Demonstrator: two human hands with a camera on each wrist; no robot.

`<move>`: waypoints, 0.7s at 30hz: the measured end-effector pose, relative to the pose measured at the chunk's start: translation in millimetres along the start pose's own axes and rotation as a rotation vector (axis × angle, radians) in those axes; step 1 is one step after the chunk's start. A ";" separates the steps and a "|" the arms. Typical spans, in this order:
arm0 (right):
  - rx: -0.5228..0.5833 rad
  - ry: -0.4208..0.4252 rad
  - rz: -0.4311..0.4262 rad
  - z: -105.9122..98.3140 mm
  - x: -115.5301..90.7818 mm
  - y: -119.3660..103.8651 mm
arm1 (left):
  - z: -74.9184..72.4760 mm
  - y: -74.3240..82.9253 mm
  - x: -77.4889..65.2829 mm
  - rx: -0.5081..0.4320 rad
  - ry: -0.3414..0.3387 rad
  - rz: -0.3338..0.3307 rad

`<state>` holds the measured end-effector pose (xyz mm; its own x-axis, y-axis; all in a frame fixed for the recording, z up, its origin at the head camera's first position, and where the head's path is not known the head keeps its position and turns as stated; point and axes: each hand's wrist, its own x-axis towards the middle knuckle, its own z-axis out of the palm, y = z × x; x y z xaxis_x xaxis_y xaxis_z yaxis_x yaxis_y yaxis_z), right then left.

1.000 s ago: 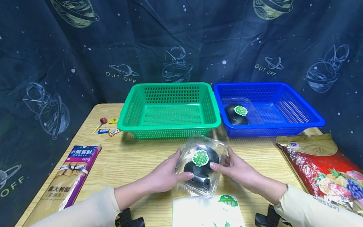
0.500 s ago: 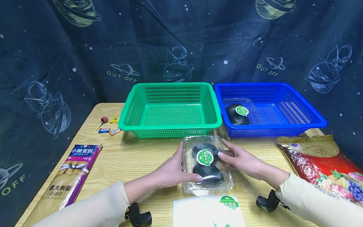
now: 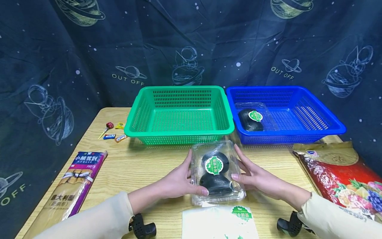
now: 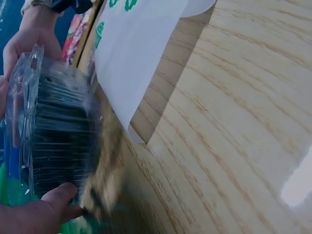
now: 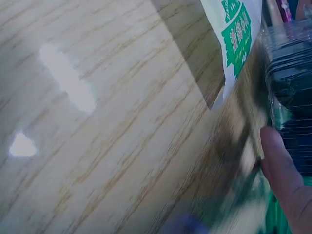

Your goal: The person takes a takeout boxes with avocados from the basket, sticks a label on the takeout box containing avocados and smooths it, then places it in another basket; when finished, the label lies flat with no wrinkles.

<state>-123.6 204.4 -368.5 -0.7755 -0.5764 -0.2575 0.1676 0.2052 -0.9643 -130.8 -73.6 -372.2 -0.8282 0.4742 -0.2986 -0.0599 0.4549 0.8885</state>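
Note:
A clear plastic clamshell box (image 3: pixel 196 181) is held up between both hands over the middle of the table, its front tilted toward me. Inside lie dark, glossy, rounded items whose kind I cannot tell. A round green-and-white sticker (image 3: pixel 214 165) is on the lid. My left hand (image 3: pixel 178 181) grips the box's left side, thumb on the near face and fingers along the edge. On the opposite side my right hand (image 3: pixel 256 174) holds it, thumb at the lower right. Just in front lies a white sticker sheet (image 3: pixel 215 222) with green labels.
Behind the box stands a green basket (image 3: pixel 179 133); a blue basket (image 3: pixel 293 133) beside it holds a similar stickered box (image 3: pixel 253 121). A pasta packet (image 3: pixel 74 184) lies left, a red bag (image 3: pixel 337 176) right. A lollipop (image 3: pixel 109 125) and small wrapped sweets (image 3: pixel 109 136) sit back left.
The box was turned and tilted between the hands; it has straightened and now leans back slightly. Both thumbs have shifted on it. The baskets and packets stay put.

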 end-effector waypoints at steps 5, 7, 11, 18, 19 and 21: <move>-0.014 -0.022 -0.038 -2.7 -1.0 0.9 | 0.0 -1.1 2.5 -0.055 -0.027 0.007; -0.019 -0.004 -0.037 -3.5 -1.0 1.0 | 0.3 -1.1 3.6 -0.072 -0.036 0.008; -0.014 0.022 -0.045 -4.0 -0.5 2.0 | 0.8 -1.8 5.9 -0.079 -0.041 0.010; -0.059 0.077 -0.082 -5.5 -7.9 4.3 | -6.1 11.3 1.4 0.236 -0.001 0.083; -0.063 0.087 -0.078 -6.2 -10.8 3.6 | -8.5 17.6 -0.2 0.339 0.026 0.115; -0.073 0.110 -0.069 -8.5 -17.0 1.5 | -13.9 33.0 -1.0 0.544 0.096 0.210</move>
<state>-115.4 221.2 -365.1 -0.8465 -0.5014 -0.1789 0.0703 0.2278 -0.9712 -139.7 -69.5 -337.8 -0.8398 0.5369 -0.0806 0.3839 0.6921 0.6113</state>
